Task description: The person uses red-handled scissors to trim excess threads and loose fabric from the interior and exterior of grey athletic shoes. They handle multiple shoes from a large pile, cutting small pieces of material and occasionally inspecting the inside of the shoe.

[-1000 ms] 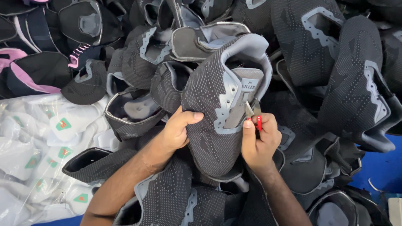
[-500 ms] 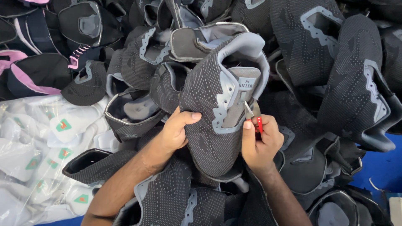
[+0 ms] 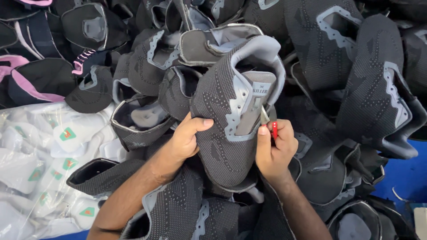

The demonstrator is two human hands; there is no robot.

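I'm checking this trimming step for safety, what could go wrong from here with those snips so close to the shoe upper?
1. The right hand works the red-handled snips against the grey tongue; a slip might nick the fabric.
2. The left hand grips the shoe upper close to the blades, so its thumb could get cut.
3. The upper rests on a loose pile of uppers and may shift.

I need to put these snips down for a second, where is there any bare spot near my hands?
Bare room is scarce. The only open patch is the blue surface at lower right, past the right hand, bordered by dark shoe uppers. The left hand grips the grey upper amid the crowded pile; clear bagged parts fill the left.
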